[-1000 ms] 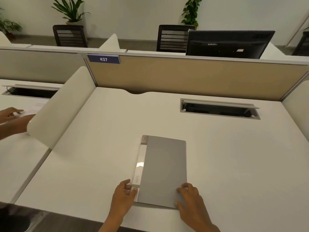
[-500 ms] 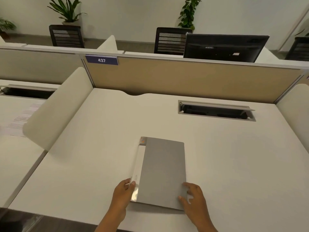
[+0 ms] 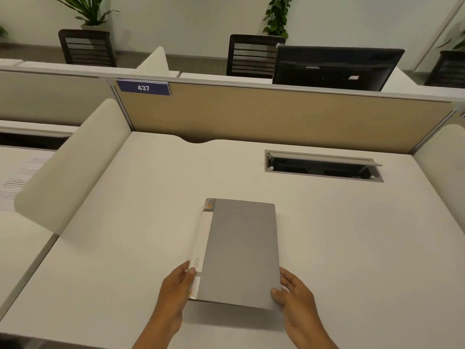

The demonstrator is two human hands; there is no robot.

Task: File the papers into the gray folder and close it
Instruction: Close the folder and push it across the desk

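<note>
Both hands' fingers grip the closed gray folder (image 3: 241, 250): left hand (image 3: 173, 293) at its spine, right hand (image 3: 297, 301) at its near corner.

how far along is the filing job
Done: nothing visibly filed yet; the gray folder is shut, near end lifted off the desk. In hand: left hand and right hand grip its near corners. Left: opening it, filing papers (a printed sheet lies on the neighbouring desk), closing.

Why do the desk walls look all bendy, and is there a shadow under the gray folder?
Head view: the wide lens curves the divider; a soft shadow lies under the gray folder near the left hand and right hand; edges look slightly soft.
</note>
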